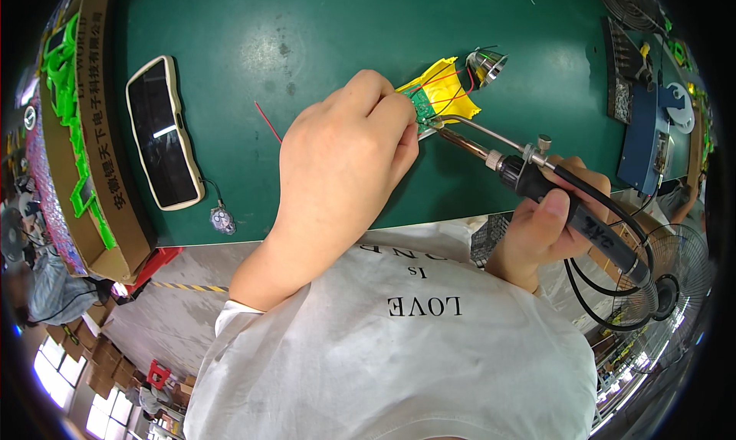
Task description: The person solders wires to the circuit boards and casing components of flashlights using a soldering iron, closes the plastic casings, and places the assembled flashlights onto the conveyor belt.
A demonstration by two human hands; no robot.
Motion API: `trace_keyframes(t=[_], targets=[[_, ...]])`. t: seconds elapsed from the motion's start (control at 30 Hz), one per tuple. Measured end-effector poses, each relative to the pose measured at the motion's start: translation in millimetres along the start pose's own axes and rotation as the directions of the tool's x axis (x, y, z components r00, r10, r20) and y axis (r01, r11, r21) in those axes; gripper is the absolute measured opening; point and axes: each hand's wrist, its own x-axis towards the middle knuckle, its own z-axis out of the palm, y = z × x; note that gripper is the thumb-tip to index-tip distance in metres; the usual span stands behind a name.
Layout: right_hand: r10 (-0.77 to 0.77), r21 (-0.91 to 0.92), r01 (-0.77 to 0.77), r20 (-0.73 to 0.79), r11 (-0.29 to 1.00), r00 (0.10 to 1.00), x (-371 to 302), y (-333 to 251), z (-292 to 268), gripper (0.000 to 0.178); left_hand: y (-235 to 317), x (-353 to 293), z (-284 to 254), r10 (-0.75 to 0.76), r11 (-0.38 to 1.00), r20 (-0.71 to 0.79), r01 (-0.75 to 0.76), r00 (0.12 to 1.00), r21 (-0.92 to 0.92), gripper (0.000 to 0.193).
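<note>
My right hand (553, 218) is wrapped round the black handle of a soldering iron (529, 175), which has a thin metal feed tube fixed alongside. Its tip meets a small green circuit board (419, 103) inside a yellow plastic housing (437, 76). My left hand (345, 145) covers the near left part of the housing and holds it with bent fingers; the fingertips are partly hidden. Red and black wires run from the board to a silver lamp head (486, 67) at the far end. A loose red wire (267, 120) sticks out left of my left hand.
A phone in a pale case (163, 133) lies on the green mat (230, 26), with a small charm attached. A cardboard box (96, 133) with bright green plastic parts stands at the left. At the right are a blue soldering station (642, 141) and a fan (675, 275).
</note>
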Motion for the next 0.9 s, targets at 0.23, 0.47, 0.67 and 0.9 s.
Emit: trace_keyframes(t=[0.23, 0.47, 0.67, 0.9], targets=[[-0.038, -0.026, 0.036, -0.095, 0.999, 0.995, 1.3, 1.3, 0.1, 0.028, 0.4, 0.8, -0.4, -0.007, 1.0, 0.001, 0.007, 1.0, 0.026, 0.014], [-0.106, -0.065, 0.099, -0.111, 0.993, 0.988, 3.5, 5.1, -0.2, 0.028, 1.0, 1.3, 0.7, 0.002, 0.999, -0.005, -0.002, 1.0, 0.034, 0.014], [-0.184, -0.148, 0.155, -0.208, 0.977, 0.961, 6.8, 10.0, -8.4, 0.025, 2.4, 1.2, 1.1, 0.008, 0.999, -0.009, -0.008, 1.0, 0.036, 0.015], [-0.147, -0.199, 0.089, -0.299, 0.976, 0.943, 8.8, 10.2, -13.0, 0.022, -2.0, -4.6, -3.8, 0.032, 0.998, -0.03, -0.03, 0.999, 0.047, 0.014]])
